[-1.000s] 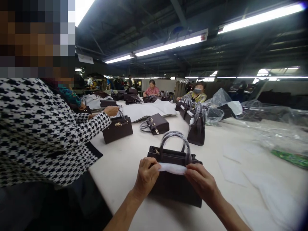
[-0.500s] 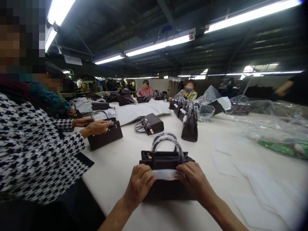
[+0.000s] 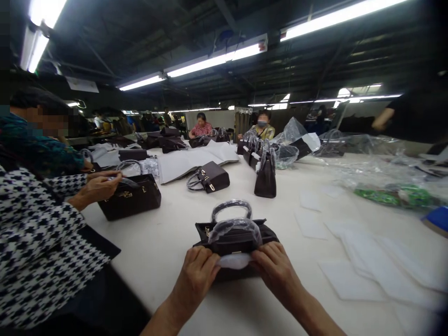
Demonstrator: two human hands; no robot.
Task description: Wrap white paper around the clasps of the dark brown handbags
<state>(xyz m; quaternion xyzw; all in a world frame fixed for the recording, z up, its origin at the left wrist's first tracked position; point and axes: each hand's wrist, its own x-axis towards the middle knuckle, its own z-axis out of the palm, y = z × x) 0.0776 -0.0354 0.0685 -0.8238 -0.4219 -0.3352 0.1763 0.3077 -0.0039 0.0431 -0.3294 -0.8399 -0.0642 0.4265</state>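
A dark brown handbag (image 3: pixel 269 233) stands on the table right before me. Clear plastic film wraps its two arched handles (image 3: pixel 238 225). Across the upper front of the bag lies a folded strip of thin white sheet (image 3: pixel 235 261). My left hand (image 3: pixel 200 268) pinches the strip's left end with curled fingers. At the other end, my right hand (image 3: pixel 275 266) grips it between thumb and fingers, against the bag's front. Both hands partly cover the bag's lower front. Gold-coloured hardware (image 3: pixel 207 231) shows at its left side.
Flat white sheets (image 3: pixel 353 280) lie at the right. Another handbag (image 3: pixel 213 177) rests on its side beyond mine, near a row of upright bags (image 3: pixel 265 177). Clear plastic (image 3: pixel 371 172) is heaped at the right. A co-worker's hands (image 3: pixel 100 186) work on a bag (image 3: pixel 129 203) at left.
The handbag's front handle has come down towards me, apart from the rear one. My hands still hold the white strip. The view has shifted, and the co-worker at left shows less.
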